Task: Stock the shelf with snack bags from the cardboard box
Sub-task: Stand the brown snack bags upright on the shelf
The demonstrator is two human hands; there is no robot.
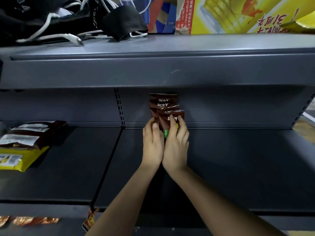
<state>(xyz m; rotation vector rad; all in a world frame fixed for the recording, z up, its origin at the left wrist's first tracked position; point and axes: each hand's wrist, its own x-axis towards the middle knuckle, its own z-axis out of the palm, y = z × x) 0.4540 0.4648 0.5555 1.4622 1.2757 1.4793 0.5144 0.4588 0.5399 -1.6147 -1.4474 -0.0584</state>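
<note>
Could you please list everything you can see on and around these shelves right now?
Small dark brown snack bags: at least four, brown with white print, upright in a row at the back of the middle shelf.
Flat brown snack bags with white labels: a few, stacked on the shelf at far left.
Yellow packet: one, under that stack.
Grey metal shelf: the middle board, dark grey.
Black face mask: one, on the top shelf.
Black garment with white cords: one, top shelf, left.
Yellow cardboard box: one, top shelf, right.
Left hand: fingers on the front bag's left side.
Right hand: fingers over its front.
</note>
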